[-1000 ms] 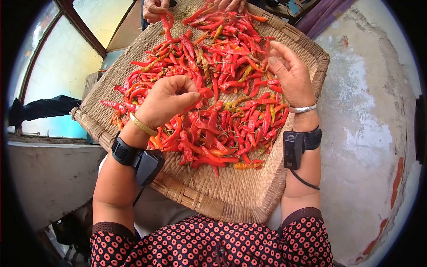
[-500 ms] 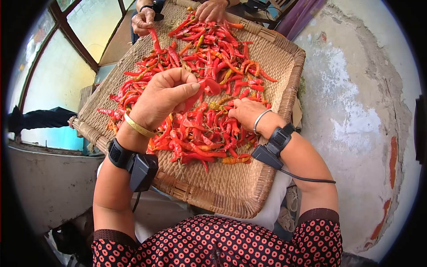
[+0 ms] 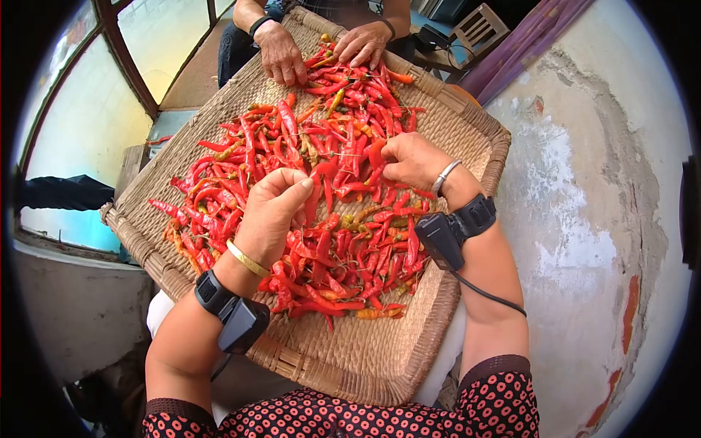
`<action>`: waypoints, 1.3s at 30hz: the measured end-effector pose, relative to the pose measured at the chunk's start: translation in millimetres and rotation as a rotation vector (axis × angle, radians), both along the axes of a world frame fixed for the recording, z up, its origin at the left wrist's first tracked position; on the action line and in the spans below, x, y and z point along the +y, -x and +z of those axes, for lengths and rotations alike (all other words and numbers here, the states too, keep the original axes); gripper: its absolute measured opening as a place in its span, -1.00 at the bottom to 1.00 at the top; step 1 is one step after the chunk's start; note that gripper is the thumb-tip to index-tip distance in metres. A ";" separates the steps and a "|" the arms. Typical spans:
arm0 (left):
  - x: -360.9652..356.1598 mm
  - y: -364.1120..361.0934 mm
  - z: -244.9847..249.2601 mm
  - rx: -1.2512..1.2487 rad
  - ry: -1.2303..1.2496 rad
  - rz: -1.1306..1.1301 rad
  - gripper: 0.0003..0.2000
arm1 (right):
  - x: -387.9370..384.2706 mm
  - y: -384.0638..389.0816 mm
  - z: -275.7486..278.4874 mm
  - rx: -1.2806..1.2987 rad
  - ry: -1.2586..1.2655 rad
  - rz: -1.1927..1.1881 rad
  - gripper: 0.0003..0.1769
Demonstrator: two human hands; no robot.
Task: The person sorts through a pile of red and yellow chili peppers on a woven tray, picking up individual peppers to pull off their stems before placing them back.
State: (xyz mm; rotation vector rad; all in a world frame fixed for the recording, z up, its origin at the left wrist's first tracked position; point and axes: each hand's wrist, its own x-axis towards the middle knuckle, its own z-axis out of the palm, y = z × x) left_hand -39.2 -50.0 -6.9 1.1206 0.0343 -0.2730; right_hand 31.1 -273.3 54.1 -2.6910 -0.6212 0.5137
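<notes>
My left hand (image 3: 269, 215), a yellow bangle on its wrist, pinches a red chili pepper (image 3: 315, 196) between thumb and fingers above the pile. To the right, my right hand (image 3: 418, 166) has its fingers closed on another red chili pepper (image 3: 376, 154) at the edge of the heap. Beneath both hands spreads a pile of chili peppers (image 3: 339, 255), mostly red with some orange and greenish ones. They lie in a wide, shallow woven basket (image 3: 365, 358) that rests over my lap.
Across the basket, another person's two hands (image 3: 283, 58) are at the far peppers. A worn plaster wall (image 3: 569, 219) rises on the right, windows (image 3: 87, 124) on the left. A wooden chair (image 3: 478, 33) stands behind at the upper right.
My right hand has moved up and away from me to a chili pepper. My left hand has lowered, still pinching a pepper. The other person's left-side hand has let go of a pepper.
</notes>
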 end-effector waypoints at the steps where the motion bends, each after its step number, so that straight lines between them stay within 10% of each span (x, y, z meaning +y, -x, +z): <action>1: -0.1 -0.9 -2.0 0.000 0.004 0.008 -0.92 | -1.0 -6.2 -3.2 0.000 0.004 0.008 -0.85; 8: -1.2 -7.3 -9.4 0.019 -0.058 0.056 -0.97 | -19.7 -6.2 -38.6 0.291 -0.304 -0.009 -0.72; 16: -4.5 -8.9 -7.1 -0.042 -0.079 0.025 -0.93 | -13.7 -6.0 -19.3 0.068 -0.003 0.086 -0.65; 19: -4.9 -9.4 -8.2 -0.034 -0.068 0.019 -0.94 | -10.0 -5.9 -17.6 0.282 -0.969 -0.320 -0.78; 23: -7.5 -6.8 -5.2 -0.023 -0.060 -0.012 -0.94 | 1.8 -8.6 -36.4 -0.040 -0.819 -0.255 -0.70; 29: -5.6 -3.3 -3.2 0.008 0.063 -0.165 -0.93 | 20.6 8.8 -30.3 0.457 -0.697 0.255 -0.57; 37: -9.9 -5.7 -9.1 0.142 0.001 -0.011 -0.88 | 8.7 0.8 -22.3 0.576 -0.446 -0.045 -0.85; 39: -12.3 -6.4 -11.5 0.154 0.005 0.075 -0.85 | 5.1 -2.3 -24.4 0.487 -1.028 -0.262 -0.66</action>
